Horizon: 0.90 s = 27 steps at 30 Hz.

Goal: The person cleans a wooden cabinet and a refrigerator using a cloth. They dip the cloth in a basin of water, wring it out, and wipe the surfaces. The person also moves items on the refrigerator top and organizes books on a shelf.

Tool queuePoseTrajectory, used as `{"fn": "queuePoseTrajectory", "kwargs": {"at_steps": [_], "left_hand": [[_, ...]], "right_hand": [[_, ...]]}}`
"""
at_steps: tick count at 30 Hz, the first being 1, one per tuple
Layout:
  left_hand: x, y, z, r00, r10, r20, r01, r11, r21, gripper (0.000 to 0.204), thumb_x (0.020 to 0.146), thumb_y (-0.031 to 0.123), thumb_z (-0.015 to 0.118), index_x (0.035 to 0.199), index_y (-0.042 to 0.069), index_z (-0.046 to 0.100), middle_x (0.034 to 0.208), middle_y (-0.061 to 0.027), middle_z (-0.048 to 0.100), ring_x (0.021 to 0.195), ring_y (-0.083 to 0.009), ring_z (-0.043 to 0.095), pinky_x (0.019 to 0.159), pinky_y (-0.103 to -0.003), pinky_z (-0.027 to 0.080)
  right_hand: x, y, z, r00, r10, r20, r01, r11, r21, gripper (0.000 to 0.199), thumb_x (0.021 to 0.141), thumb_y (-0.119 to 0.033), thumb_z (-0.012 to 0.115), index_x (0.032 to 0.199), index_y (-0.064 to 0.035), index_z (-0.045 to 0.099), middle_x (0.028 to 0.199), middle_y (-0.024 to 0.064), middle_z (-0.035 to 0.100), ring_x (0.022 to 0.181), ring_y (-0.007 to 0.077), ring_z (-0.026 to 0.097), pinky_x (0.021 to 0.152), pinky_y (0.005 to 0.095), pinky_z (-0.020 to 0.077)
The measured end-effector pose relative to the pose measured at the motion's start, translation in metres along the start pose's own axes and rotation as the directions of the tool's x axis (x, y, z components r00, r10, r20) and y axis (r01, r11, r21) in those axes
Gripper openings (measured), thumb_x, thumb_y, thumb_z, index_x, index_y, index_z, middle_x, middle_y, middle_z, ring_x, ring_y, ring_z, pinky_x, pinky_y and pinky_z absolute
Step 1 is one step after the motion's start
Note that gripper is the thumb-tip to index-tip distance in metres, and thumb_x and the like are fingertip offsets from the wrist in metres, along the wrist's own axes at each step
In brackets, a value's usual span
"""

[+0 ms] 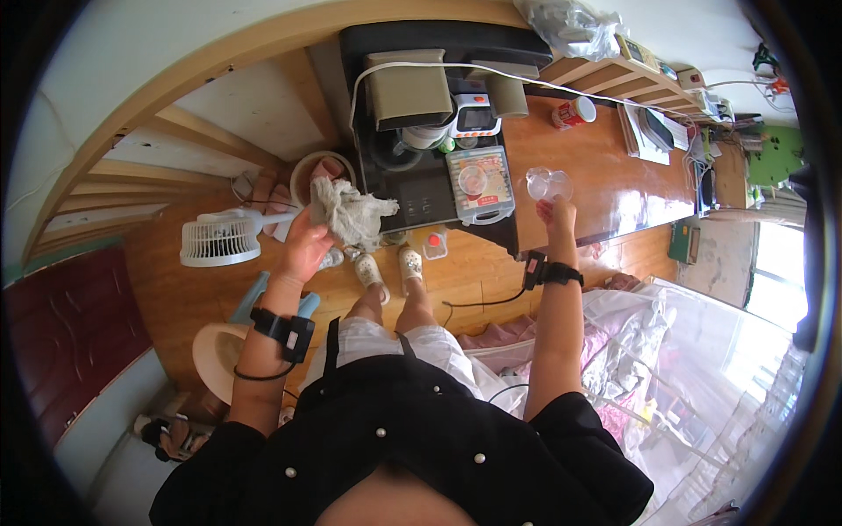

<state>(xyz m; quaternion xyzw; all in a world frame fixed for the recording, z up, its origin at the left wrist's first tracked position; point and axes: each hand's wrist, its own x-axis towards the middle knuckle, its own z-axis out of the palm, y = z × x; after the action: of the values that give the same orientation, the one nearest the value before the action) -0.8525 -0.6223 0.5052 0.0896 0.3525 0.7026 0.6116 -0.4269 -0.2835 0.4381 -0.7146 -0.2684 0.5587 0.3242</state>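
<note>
A crumpled greyish-white cloth (355,215) hangs from my left hand (307,247), its fingers closed on one side of it. The cloth is beside the front left corner of the black cabinet top (412,188). My right hand (559,215) reaches to the front of the brown wooden desk (605,188). Its fingertips meet the near edge of some small round transparent plastic containers (549,182), which look grouped together. I cannot tell whether they rest on the desk or are lifted slightly. Part of my right fingers is hidden behind the plastic.
A flat transparent case (481,186) with a round lid on it lies left of the desk. Behind stand a white device with a screen (476,118) and a red-and-white can (574,113). A white fan (219,238) stands at left, near a round bin (303,175).
</note>
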Motion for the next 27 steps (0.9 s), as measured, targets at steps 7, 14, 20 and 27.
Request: {"fn": "queuePoseTrajectory", "kwargs": {"at_steps": [7, 14, 20, 27], "left_hand": [[0.065, -0.063, 0.021, 0.991, 0.047, -0.125, 0.019, 0.876, 0.481, 0.036, 0.1, 0.019, 0.061, 0.131, 0.001, 0.053, 0.122, -0.0069, 0.063, 0.111, -0.0142, 0.061, 0.095, -0.033, 0.049], [0.091, -0.155, 0.027, 0.968, 0.235, 0.085, 0.004, -0.355, 0.935, 0.076, 0.096, 0.035, 0.062, 0.155, 0.003, 0.025, 0.16, -0.0225, 0.031, 0.149, -0.0391, 0.027, 0.121, -0.055, 0.019], [0.106, -0.163, 0.034, 0.963, 0.268, 0.013, 0.118, -0.464, 0.878, 0.077, 0.099, 0.042, 0.056, 0.158, 0.004, 0.024, 0.166, -0.0161, 0.02, 0.153, -0.0363, 0.019, 0.123, -0.053, 0.015], [0.107, -0.166, 0.03, 0.958, 0.285, 0.042, 0.108, -0.491, 0.864, 0.079, 0.095, 0.042, 0.061, 0.155, 0.003, 0.03, 0.165, -0.0168, 0.022, 0.152, -0.0366, 0.019, 0.122, -0.055, 0.016]], "right_hand": [[0.041, -0.004, 0.001, 0.999, -0.041, 0.01, 0.039, 0.988, 0.152, 0.049, 0.098, -0.039, 0.061, 0.115, 0.006, 0.053, 0.093, 0.0197, 0.068, 0.079, 0.0305, 0.07, 0.07, 0.0365, 0.0615], [-0.047, 0.077, 0.032, 0.988, -0.149, -0.033, 0.151, 0.986, 0.072, 0.038, 0.095, -0.027, 0.066, 0.117, -0.001, 0.049, 0.088, 0.011, 0.064, 0.071, 0.0218, 0.067, 0.049, 0.032, 0.0546], [-0.058, 0.157, 0.054, 0.983, -0.131, -0.128, 0.118, 0.988, -0.103, 0.042, 0.088, -0.018, 0.076, 0.118, -0.0039, 0.051, 0.096, 0.0033, 0.06, 0.081, 0.0134, 0.06, 0.065, 0.0254, 0.0492], [-0.048, 0.13, 0.076, 0.977, 0.167, -0.132, -0.149, 0.979, 0.136, 0.025, 0.093, -0.019, 0.073, 0.104, -0.0076, 0.053, 0.086, 0.0018, 0.061, 0.075, 0.0117, 0.059, 0.058, 0.0275, 0.0472]]}}
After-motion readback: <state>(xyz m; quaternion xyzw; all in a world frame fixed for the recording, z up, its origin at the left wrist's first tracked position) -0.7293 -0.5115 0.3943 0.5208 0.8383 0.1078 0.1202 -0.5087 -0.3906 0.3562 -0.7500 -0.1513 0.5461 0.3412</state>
